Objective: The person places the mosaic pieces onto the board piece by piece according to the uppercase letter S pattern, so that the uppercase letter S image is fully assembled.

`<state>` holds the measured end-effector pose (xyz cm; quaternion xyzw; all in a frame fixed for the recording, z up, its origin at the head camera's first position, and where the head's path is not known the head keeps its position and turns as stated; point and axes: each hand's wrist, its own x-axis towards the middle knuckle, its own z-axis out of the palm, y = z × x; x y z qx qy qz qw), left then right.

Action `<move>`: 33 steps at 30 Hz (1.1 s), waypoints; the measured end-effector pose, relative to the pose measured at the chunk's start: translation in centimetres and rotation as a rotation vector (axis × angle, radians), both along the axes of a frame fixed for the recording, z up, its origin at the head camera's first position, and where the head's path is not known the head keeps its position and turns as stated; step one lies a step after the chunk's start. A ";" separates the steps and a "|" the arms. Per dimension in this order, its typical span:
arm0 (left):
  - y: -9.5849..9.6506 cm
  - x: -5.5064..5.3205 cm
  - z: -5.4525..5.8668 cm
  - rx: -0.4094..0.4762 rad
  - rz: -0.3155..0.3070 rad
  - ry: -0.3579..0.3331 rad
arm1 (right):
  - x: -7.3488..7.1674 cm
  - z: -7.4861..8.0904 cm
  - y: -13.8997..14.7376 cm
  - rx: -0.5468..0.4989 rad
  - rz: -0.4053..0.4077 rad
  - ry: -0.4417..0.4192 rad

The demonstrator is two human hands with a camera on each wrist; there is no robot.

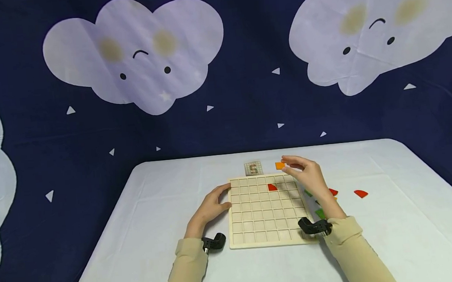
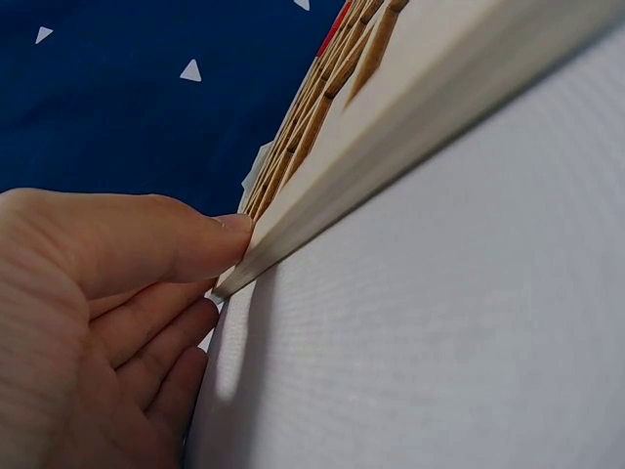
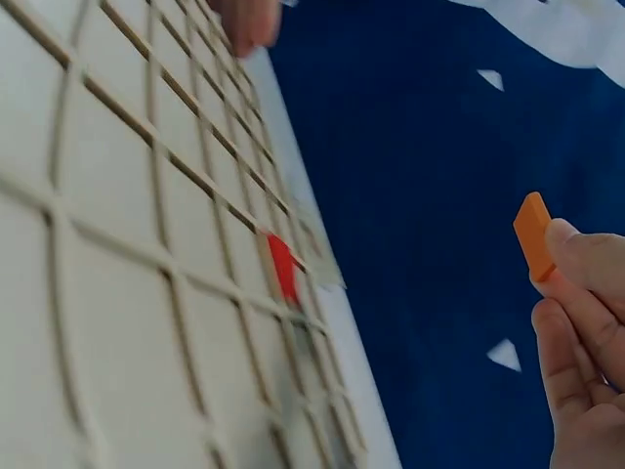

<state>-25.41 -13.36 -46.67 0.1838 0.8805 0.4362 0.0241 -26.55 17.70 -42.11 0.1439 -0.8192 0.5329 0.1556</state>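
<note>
My right hand (image 1: 307,176) holds a small orange square tile (image 1: 279,166) between thumb and fingertips, raised over the far edge of a pale gridded board (image 1: 253,225). In the right wrist view the orange tile (image 3: 533,237) is pinched at one side. My left hand (image 1: 211,206) touches the board's left edge. The left wrist view shows that thumb (image 2: 195,244) against the rim, the other fingers reaching towards the corner. One red quarter-round tile (image 1: 272,187) lies on the board's grid, near the far side.
Beyond the board lies a small gridded card (image 1: 253,168) with a figure like a 5. Right of the board are a red tile (image 1: 361,193) and several red, green and orange pieces (image 1: 320,214), partly hidden by my right arm. A dark blue cloud-patterned cloth (image 1: 249,125) hangs behind.
</note>
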 end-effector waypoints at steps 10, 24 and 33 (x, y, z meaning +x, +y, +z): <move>-0.1 -0.1 0.0 -0.009 -0.016 0.016 | -0.4 -3.4 -3.4 0.028 0.085 -0.156; 0.0 0.0 -0.2 0.008 -0.009 -0.008 | -0.8 -5.9 -4.4 0.245 0.095 -0.017; 0.0 0.0 -0.1 0.011 -0.007 -0.010 | -0.9 -5.9 -4.4 0.309 0.084 0.028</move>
